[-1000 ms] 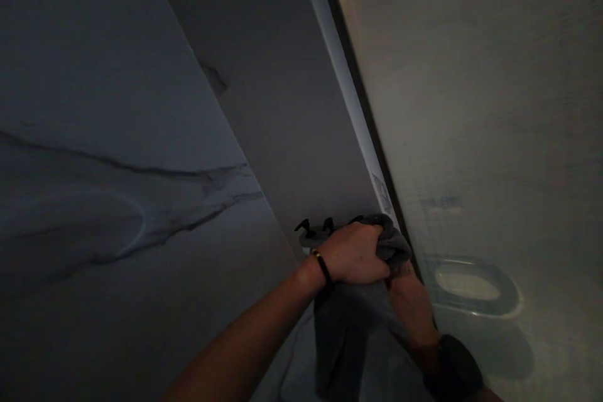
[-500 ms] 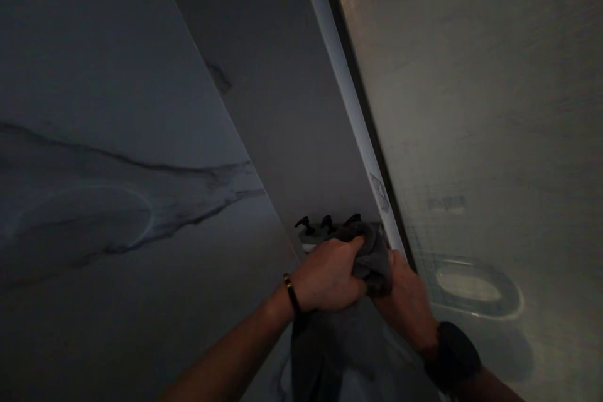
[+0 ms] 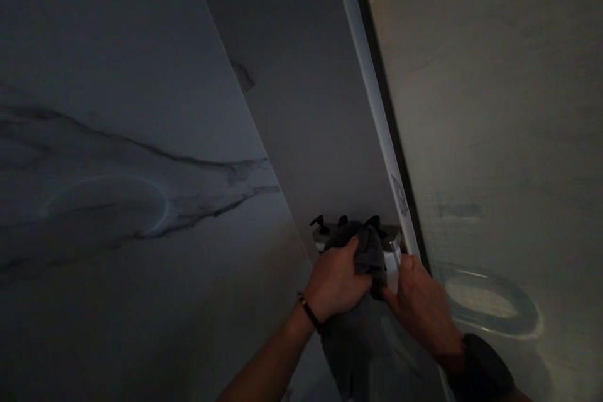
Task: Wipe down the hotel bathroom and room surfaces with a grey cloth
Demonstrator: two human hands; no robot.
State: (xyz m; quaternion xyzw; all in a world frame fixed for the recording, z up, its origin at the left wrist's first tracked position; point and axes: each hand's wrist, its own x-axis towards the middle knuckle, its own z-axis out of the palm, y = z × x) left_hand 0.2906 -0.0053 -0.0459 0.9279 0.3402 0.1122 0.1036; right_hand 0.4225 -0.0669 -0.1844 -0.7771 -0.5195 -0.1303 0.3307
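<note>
left grip (image 3: 336,282): bunched round dark gray cloth (image 3: 370,254) | right grip (image 3: 420,298): holding triple-pump dispenser (image 3: 392,269) just beside it, prob to steady it tbh

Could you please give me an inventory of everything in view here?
Cloth: one, grey, bunched at lower centre, hanging below
Pump heads: three, black, atop the dispenser
Dispenser: one, grey top, white side, partly hidden behind the cloth
Marbled wall: one, grey with dark veins, left
Narrow wall: one, dark grey, centre
Edge strip: one, whitish, right of centre
Frame: one, dark, beside the strip
Panel: one, murky greyish, right
Oval fixture: one, pale, likely a toilet, lower right
Bracelet: one, black and gold, left wrist
Wristband: one, black, right wrist
Left hand: one, bare, holding the cloth
Right hand: one, bare, at the dispenser's side
</note>
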